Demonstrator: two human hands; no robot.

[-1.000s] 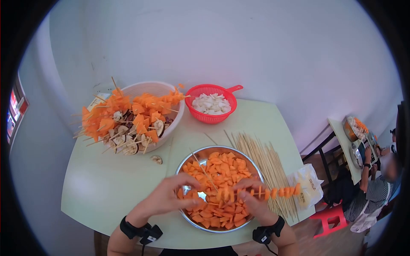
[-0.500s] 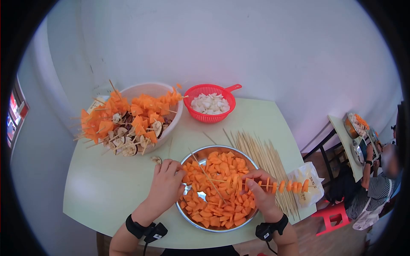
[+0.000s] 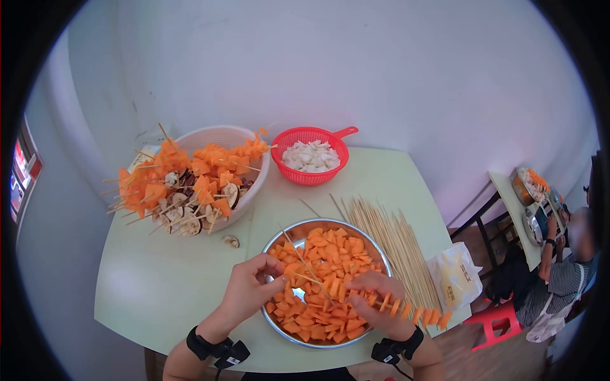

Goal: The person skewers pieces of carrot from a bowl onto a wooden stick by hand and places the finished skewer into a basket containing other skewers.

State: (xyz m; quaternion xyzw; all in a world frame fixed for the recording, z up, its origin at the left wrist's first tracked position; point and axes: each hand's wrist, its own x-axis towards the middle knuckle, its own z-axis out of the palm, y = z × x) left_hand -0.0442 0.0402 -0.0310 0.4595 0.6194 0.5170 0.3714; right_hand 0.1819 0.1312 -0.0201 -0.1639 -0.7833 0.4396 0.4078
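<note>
The carrot skewer (image 3: 406, 311) slants across the steel bowl's (image 3: 325, 221) near-right rim, pinched in the right hand (image 3: 375, 308). The left hand (image 3: 248, 289), over the bowl's left side, closes its fingertips on a carrot piece (image 3: 290, 270). Bare skewers (image 3: 387, 232) lie right of the bowl, and a red colander (image 3: 311, 178) sits beyond it.

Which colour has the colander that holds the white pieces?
The colander is red; the head view shows it clearly.
</note>
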